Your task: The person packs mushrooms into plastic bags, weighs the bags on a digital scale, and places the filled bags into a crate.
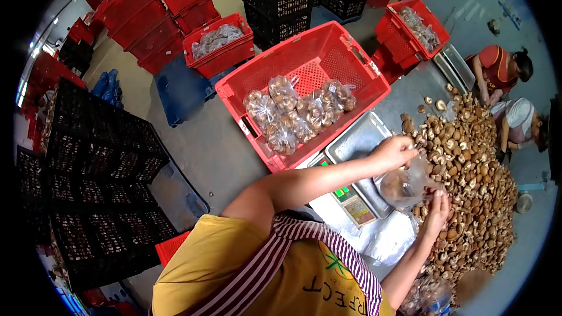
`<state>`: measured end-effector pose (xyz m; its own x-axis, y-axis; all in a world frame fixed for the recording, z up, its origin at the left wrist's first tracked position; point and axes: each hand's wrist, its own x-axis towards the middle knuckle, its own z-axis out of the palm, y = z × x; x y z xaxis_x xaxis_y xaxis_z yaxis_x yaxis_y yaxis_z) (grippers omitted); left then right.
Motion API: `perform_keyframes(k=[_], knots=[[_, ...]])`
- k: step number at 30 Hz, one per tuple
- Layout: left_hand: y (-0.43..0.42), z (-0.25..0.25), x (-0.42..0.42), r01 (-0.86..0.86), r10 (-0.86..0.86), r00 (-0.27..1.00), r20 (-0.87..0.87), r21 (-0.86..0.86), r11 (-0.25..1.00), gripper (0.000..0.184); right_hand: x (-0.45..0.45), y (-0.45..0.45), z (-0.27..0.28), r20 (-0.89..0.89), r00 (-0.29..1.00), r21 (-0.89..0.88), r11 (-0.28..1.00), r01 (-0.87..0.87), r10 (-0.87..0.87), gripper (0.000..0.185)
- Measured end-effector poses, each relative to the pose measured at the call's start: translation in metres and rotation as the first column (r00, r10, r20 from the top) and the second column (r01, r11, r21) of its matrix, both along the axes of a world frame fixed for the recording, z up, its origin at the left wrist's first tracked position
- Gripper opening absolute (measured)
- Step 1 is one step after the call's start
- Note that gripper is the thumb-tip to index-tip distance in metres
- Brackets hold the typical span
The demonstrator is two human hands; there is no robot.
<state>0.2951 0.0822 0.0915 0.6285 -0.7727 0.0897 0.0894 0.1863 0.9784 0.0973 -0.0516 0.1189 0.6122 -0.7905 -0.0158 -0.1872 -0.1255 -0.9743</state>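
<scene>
A clear plastic bag [403, 187] with some brown mushrooms inside hangs between my two hands, over the metal pan of a scale [357, 209]. My left hand [398, 152] is closed on the bag's upper edge. My right hand [438, 203] pinches the opposite edge of the bag. Just beyond and to the right spreads a large heap of loose mushrooms [468, 169]. Flat clear plastic bags [389, 237] lie below the scale. A red crate [246, 76] left of the scale holds several filled, tied bags of mushrooms [281, 95].
Two people [494, 67] bend over the heap's far right side. A second red crate [404, 47] with bags is at the back. Black crates [99, 169] are stacked at left, red crates [140, 11] behind. More filled bags [430, 292] lie near my right forearm.
</scene>
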Motion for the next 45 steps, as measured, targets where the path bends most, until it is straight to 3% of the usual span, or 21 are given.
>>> perform_keyframes(k=[4,8,10,12,13,14,16,18,20,22,25,28,30,31,32,33,35,38,40,44,45], knots=[[0.018,0.037,-0.017,0.127,-0.143,0.984,0.104,0.143,0.981,0.020,0.015,0.030,0.012,0.125,0.983,0.062,0.988,-0.145,0.136,0.027],[-0.012,0.007,-0.027,0.410,-0.409,0.912,-0.034,0.032,0.911,0.023,0.038,0.016,-0.006,0.264,0.940,0.239,0.930,-0.279,0.215,0.033],[-0.005,0.024,-0.028,0.502,-0.517,0.854,0.068,0.158,0.850,0.023,0.047,0.012,-0.009,0.279,0.908,0.153,0.918,-0.365,0.314,0.036],[-0.009,0.015,-0.016,0.548,-0.554,0.831,0.042,0.100,0.830,0.021,0.042,0.001,-0.011,0.193,0.931,0.319,0.878,-0.357,0.309,0.029],[-0.017,-0.003,-0.008,0.536,-0.533,0.840,-0.105,0.006,0.844,0.017,0.037,-0.014,-0.025,0.118,0.927,0.175,0.912,-0.372,0.356,0.025],[-0.020,-0.012,0.011,0.427,-0.445,0.881,0.161,0.138,0.894,0.012,0.037,-0.025,-0.038,0.040,0.922,0.024,0.922,-0.386,0.385,0.020],[-0.029,-0.055,0.039,0.319,-0.323,0.945,0.050,0.082,0.944,0.013,0.041,-0.018,-0.024,-0.238,0.919,-0.059,0.940,-0.337,0.315,0.012],[-0.010,-0.035,0.037,0.174,-0.303,0.853,0.425,0.314,0.933,0.016,0.037,-0.040,-0.067,-0.295,0.905,-0.073,0.937,-0.342,0.308,0.009],[-0.034,-0.092,0.045,0.018,-0.257,0.603,0.755,0.309,0.951,0.013,0.039,-0.028,-0.072,-0.303,0.876,-0.290,0.840,-0.459,0.375,0.006],[-0.038,-0.083,0.055,-0.056,-0.298,0.606,0.738,0.413,0.909,0.013,0.041,-0.002,-0.066,-0.303,0.802,-0.536,0.604,-0.591,0.515,0.006],[-0.053,-0.106,0.073,-0.084,-0.344,0.709,0.616,0.558,0.826,0.015,0.043,0.040,-0.039,-0.305,0.790,-0.748,0.379,-0.544,0.532,0.010],[-0.065,-0.124,0.061,-0.259,-0.026,0.814,0.581,0.401,0.879,0.016,0.045,0.035,-0.031,-0.141,0.844,-0.616,0.621,-0.484,0.518,0.011],[-0.067,-0.121,0.057,-0.261,-0.015,0.807,0.591,0.380,0.888,0.015,0.041,0.032,-0.037,0.040,0.907,-0.329,0.862,-0.385,0.420,0.010],[-0.066,-0.105,0.053,-0.123,0.029,0.971,0.236,0.393,0.911,0.014,0.036,0.023,-0.046,0.025,0.968,0.010,0.968,-0.250,0.250,0.010],[-0.065,-0.094,0.051,0.008,0.050,0.987,-0.156,0.350,0.937,0.014,0.036,0.007,-0.066,0.347,0.911,0.282,0.902,-0.327,0.222,0.012],[-0.063,-0.101,0.054,0.099,-0.061,0.936,-0.347,0.094,0.991,0.014,0.042,0.012,-0.053,0.408,0.899,0.363,0.876,-0.319,0.159,0.020],[-0.035,-0.053,0.044,0.179,-0.165,0.930,-0.329,0.011,0.984,0.013,0.054,0.014,-0.036,0.509,0.849,0.416,0.822,-0.389,0.144,0.035],[-0.026,-0.023,0.014,0.378,-0.373,0.904,-0.208,-0.019,0.926,0.010,0.063,0.006,-0.039,0.401,0.894,0.431,0.821,-0.375,0.198,0.035],[-0.020,-0.016,0.006,0.391,-0.399,0.912,0.093,0.090,0.916,0.010,0.073,0.012,-0.035,0.363,0.923,0.419,0.862,-0.285,0.129,0.031],[-0.024,-0.034,0.033,0.325,-0.276,0.834,-0.479,0.021,0.945,0.016,0.063,-0.007,-0.053,0.270,0.944,0.472,0.828,-0.301,0.189,0.020],[-0.025,-0.042,0.047,0.306,-0.213,0.708,-0.673,0.021,0.952,0.023,0.052,-0.012,-0.064,0.035,0.959,0.254,0.925,-0.281,0.282,0.018]])
